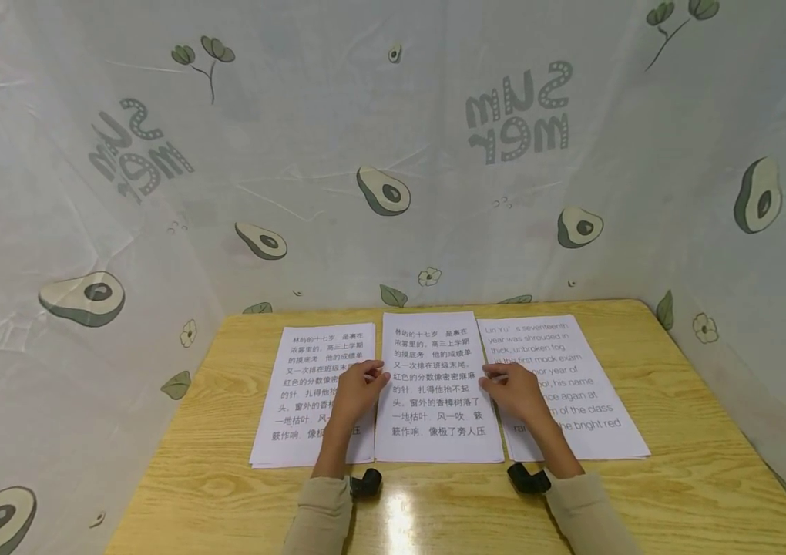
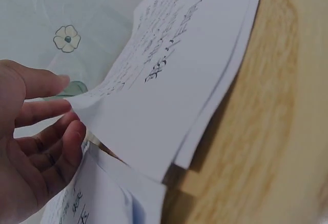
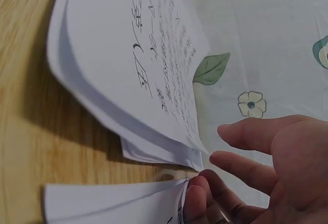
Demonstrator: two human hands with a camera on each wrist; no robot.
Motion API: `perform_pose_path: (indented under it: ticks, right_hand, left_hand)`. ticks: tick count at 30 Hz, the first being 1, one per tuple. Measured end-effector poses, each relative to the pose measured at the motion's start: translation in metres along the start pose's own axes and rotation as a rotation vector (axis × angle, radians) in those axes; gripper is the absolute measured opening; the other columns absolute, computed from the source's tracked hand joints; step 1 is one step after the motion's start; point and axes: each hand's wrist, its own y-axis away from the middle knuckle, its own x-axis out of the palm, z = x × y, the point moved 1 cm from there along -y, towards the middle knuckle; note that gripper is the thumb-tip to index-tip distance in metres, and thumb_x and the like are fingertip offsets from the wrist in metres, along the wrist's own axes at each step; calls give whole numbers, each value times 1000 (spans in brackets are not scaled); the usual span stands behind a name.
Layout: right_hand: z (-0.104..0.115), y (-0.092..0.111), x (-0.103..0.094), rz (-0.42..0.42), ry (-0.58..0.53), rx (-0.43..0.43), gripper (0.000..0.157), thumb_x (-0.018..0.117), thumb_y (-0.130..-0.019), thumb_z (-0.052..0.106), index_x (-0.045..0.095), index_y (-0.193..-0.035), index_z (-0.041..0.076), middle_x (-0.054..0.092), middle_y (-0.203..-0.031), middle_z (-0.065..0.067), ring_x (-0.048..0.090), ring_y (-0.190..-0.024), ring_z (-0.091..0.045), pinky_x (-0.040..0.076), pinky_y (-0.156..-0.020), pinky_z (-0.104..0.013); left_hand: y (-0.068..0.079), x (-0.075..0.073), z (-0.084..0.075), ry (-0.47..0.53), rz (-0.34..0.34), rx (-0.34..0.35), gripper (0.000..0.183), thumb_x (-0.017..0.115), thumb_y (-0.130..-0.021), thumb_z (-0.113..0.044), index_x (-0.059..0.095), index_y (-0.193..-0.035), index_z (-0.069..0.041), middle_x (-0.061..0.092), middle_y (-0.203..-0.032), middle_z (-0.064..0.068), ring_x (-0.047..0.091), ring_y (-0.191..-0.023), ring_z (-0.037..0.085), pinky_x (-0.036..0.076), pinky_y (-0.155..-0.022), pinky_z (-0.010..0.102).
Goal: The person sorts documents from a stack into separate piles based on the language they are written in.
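The middle stack of printed paper [image 1: 434, 443], covered in Chinese text, lies between both hands on the wooden table. My left hand [image 1: 357, 395] is at its left edge; in the left wrist view the index fingertip meets the raised paper edge, with the thumb apart above it. At the right edge is my right hand [image 1: 519, 391]. Its thumb and index finger stand apart beside the lifted sheet edges in the right wrist view, the lower fingers curled loosely. Left of centre lies another Chinese-text stack [image 1: 275, 393], partly hidden by the left hand. A stack printed in English [image 1: 590, 385] lies under the right hand.
A pale curtain [image 1: 324, 123] with avocado prints hangs behind and beside the wooden table [image 1: 684, 401]. Black wrist-camera mounts [image 1: 529, 479] sit at both wrists, close over the table's front part.
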Motion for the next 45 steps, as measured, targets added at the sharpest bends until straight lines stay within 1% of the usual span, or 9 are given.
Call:
perform_pose_path:
  ticks: [7,14,20,25,29,35,38,42,45]
  right_hand:
    - [3,0,1,-31,-43,-59,42,78,-95,13,72,-134,-1,78,-110,-18,77,-98,-31,59,-81,-33]
    - [3,0,2,-44,-77,-38,44,75,-94,6,70,-137,-1,77,-111,-18,77,-98,-29,58,-80,-27]
    - [3,0,-1,-54,-88,-16,44,74,-96,5,68,-139,0,76,-115,-19,76,-102,-30,60,-83,-31]
    - [5,1,-3,-56,-101,-1,44,74,-96,5,67,-140,0,75,-117,-21,76,-104,-33,62,-86,-37]
    - [6,1,-4,-59,-112,4,44,73,-96,5,67,-139,0,74,-117,-21,76,-104,-33,62,-87,-38]
    - [7,1,-7,-50,-140,15,44,72,-97,5,66,-141,0,73,-119,-22,76,-107,-34,63,-89,-40]
    - [7,2,-7,-39,-164,25,45,72,-97,6,66,-141,1,73,-120,-21,76,-107,-33,62,-86,-36]
    - [12,2,-5,-19,-205,29,45,72,-98,7,66,-142,2,72,-121,-21,76,-107,-32,58,-79,-25]
    - [19,1,-1,0,-233,30,45,71,-99,7,65,-143,1,71,-123,-22,75,-106,-31,59,-78,-26]
  left_hand:
    - [2,-1,-5,100,-17,25,36,80,-96,-17,76,-130,-6,76,-107,8,74,-95,21,61,-77,32]
    - [3,1,-6,94,-42,16,38,80,-92,-5,76,-129,-6,76,-106,9,75,-91,19,63,-79,35]
    - [1,-1,-4,91,-58,29,38,80,-91,-1,76,-129,-5,77,-107,9,74,-91,19,62,-78,34]
    - [1,-4,-5,115,-59,7,38,79,-92,-1,76,-129,-7,77,-109,8,71,-91,18,60,-75,30]
    - [1,-4,-4,118,-61,-1,38,79,-92,-2,76,-129,-9,77,-109,7,71,-90,17,58,-73,27]
    - [0,-5,-3,127,-58,-9,39,80,-92,-3,76,-130,-10,77,-109,7,70,-90,17,59,-76,30]
    - [1,-8,-3,139,-56,-25,39,80,-92,-3,76,-130,-10,77,-109,7,70,-89,17,59,-75,29]
    - [4,-15,-3,154,-64,-38,40,79,-92,-3,75,-131,-9,76,-110,8,71,-89,17,59,-71,28]
    - [4,-22,1,153,-71,-45,39,78,-93,-4,75,-132,-9,76,-111,8,71,-90,18,60,-73,28]
